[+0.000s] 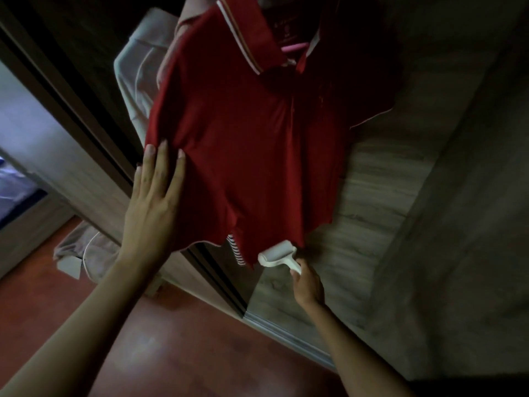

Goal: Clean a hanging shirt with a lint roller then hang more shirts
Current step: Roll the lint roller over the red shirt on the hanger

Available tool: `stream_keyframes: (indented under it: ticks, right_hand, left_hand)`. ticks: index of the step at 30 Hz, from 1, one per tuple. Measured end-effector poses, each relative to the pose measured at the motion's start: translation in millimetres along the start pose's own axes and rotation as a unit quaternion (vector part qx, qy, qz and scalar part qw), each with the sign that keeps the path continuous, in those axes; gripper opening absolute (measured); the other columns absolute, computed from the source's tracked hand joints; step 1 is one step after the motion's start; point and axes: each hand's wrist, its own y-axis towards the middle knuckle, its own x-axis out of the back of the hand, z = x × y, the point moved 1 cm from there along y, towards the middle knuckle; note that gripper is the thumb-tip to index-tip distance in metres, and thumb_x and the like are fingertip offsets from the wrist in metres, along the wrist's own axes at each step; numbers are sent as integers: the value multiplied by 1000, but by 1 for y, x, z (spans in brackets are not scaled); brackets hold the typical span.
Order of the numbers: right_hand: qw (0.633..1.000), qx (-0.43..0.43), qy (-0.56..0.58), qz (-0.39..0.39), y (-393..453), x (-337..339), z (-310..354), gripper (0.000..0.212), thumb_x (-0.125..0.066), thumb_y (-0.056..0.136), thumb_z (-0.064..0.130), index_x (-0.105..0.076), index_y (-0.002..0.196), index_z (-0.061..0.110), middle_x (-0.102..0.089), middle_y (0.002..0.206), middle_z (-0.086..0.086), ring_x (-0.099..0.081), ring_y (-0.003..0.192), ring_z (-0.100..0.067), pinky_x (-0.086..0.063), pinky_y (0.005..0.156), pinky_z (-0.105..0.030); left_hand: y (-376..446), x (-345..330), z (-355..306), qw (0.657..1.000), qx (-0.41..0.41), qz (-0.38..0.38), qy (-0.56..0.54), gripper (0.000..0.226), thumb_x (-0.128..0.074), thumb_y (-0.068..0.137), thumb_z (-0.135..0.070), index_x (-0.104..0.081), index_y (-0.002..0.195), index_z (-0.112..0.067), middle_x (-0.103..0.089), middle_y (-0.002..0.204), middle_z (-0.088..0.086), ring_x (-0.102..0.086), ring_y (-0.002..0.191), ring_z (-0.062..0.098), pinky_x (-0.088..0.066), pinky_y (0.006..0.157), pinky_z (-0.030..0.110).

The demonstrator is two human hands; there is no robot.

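Shirt (252, 144) hangs on a pink hanger (292, 48) against the wardrobe door (380, 196). Left hand (151, 204) lies flat on its side edge, fingers spread. Right hand (307, 285) is wrapped round the roller (276, 255) handle, drum at the hem. I'd keep the cloth taut and roll in long straight overlapping strokes.

Dim room: reddish-brown floor (171, 339), pale wood-grain wardrobe door (372, 196), dark door track (71, 96).
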Motion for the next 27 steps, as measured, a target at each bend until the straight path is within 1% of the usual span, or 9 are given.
stream_keyframes:
  ticks: [2, 5, 9, 13, 15, 17, 20, 24, 27]
  right_hand:
    - [999, 8, 24, -31, -5, 17, 9, 33, -49, 98, 28, -49, 131, 21, -63, 120, -4, -60, 108, -22, -48, 80, -33]
    - [995, 24, 60, -73, -11, 47, 26, 30, -49, 98, 30, -50, 127, 21, -66, 113, -4, -62, 101, -23, -46, 76, -32]
    - [992, 33, 56, -106, -21, 85, 44, 35, -49, 98, 33, -50, 129, 17, -64, 117, -5, -62, 104, -25, -50, 83, -36]
    - [987, 50, 39, -149, -31, 122, 55, 30, -47, 99, 34, -58, 119, 14, -64, 103, -7, -61, 96, -25, -44, 76, -32]
    - [982, 54, 47, -177, -37, 138, 60, 28, -47, 98, 34, -59, 115, 15, -64, 98, -5, -61, 92, -23, -42, 73, -30]
    - [975, 60, 60, -207, -46, 152, 67, 26, -48, 98, 33, -59, 112, 15, -64, 95, -3, -62, 88, -22, -42, 71, -30]
    - [964, 59, 69, -249, -65, 171, 84, 24, -48, 98, 32, -60, 108, 15, -63, 93, -1, -61, 87, -19, -47, 75, -35]
    - [948, 31, 81, -307, -101, 186, 105, 21, -49, 96, 41, -54, 96, 20, -58, 76, 6, -58, 70, -13, -44, 62, -32]
    - [936, 13, 69, -344, -136, 188, 111, 24, -46, 96, 46, -51, 98, 22, -57, 73, 6, -58, 65, -12, -46, 58, -33]
  left_hand:
    - [-2, -1, -7, 1000, -1, 19, -25, 130, -91, 50, -26, -12, 152, -5, 1, 159, 19, 6, 147, 34, -3, 118, 51]
    - [-2, -7, -19, 999, -13, 12, -36, 128, -90, 54, -29, -11, 152, -6, 2, 159, 19, 5, 147, 35, -8, 118, 55]
    - [1, -20, -23, 998, -28, -6, -59, 117, -86, 65, -7, -9, 153, -8, 3, 160, 16, 4, 148, 32, -9, 118, 51]
    - [9, -24, -36, 991, -59, -38, -112, 103, -72, 70, 12, -12, 152, -6, -2, 160, 18, 2, 148, 32, -10, 118, 49]
    - [14, -27, -45, 986, -75, -49, -141, 99, -67, 73, 14, -11, 152, -7, 0, 160, 16, 6, 148, 28, -5, 119, 44]
    - [19, -28, -54, 981, -89, -52, -165, 104, -70, 70, 11, -9, 153, -7, 2, 160, 14, 7, 148, 28, -3, 119, 41]
    - [28, -24, -66, 964, -124, -48, -229, 107, -62, 61, 16, -11, 153, -8, 2, 160, 14, 6, 148, 28, -8, 119, 44]
    - [34, -23, -80, 935, -181, -58, -301, 72, -50, 86, 3, -20, 151, -7, -3, 161, 14, -1, 149, 28, -17, 119, 46]
    - [33, -29, -92, 909, -199, -64, -360, 54, -42, 96, -14, -31, 147, -5, -15, 159, 17, -15, 147, 29, -27, 116, 44]
